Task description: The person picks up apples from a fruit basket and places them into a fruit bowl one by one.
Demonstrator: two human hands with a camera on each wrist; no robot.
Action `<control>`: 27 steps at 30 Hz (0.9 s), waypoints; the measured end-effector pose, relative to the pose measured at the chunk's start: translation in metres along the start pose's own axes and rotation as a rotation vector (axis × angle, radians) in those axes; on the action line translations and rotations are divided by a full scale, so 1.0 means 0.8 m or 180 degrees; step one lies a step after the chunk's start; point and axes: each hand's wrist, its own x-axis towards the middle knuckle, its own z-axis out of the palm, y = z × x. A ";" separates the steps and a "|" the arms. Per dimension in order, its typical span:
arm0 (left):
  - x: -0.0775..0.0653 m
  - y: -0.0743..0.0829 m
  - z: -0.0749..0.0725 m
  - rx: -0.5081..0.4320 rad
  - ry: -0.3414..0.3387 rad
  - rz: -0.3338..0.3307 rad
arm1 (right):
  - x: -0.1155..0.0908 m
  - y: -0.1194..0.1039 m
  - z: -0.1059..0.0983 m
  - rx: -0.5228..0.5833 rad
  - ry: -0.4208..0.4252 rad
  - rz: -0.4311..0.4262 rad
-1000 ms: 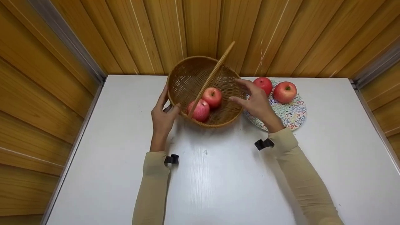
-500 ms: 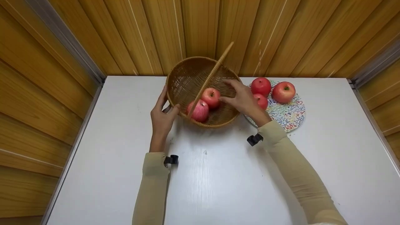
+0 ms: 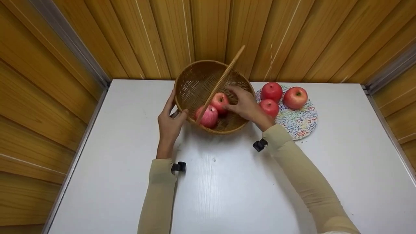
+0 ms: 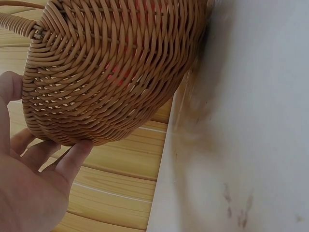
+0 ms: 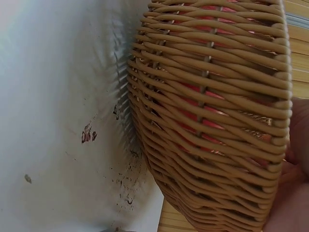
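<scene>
A wicker basket (image 3: 192,73) with an arched handle (image 3: 224,75) tilts toward me at the back of the table. My left hand (image 3: 169,125) grips its left side, thumb at the rim and fingers against the outer wall. Two red apples lie inside: one at the front (image 3: 209,118), partly behind the handle, and one just behind it (image 3: 219,100). Over the right rim reaches my right hand (image 3: 247,105), fingers spread, its thumb overlapping the right edge of the rear apple. In the right wrist view, the basket's weave (image 5: 212,111) hides most of that hand.
Right of the basket, a round plate (image 3: 302,122) with a colourful speckled pattern carries three red apples (image 3: 295,97). The white table (image 3: 208,182) ends at wood-panelled walls (image 3: 208,29) at the back and sides. Dark specks mark the tabletop.
My right hand has moved left from the basket's right rim to the rear apple, uncovering another apple on the plate. The left hand keeps its hold on the basket.
</scene>
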 end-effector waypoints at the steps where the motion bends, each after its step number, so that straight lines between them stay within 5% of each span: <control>1: -0.001 0.000 0.000 0.0013 -0.0002 -0.0003 | 0.000 0.001 0.002 0.0011 -0.0021 -0.0009; 27: 0.001 -0.004 -0.001 0.0092 -0.0022 0.0000 | 0.013 0.007 0.020 -0.0187 -0.0388 0.0032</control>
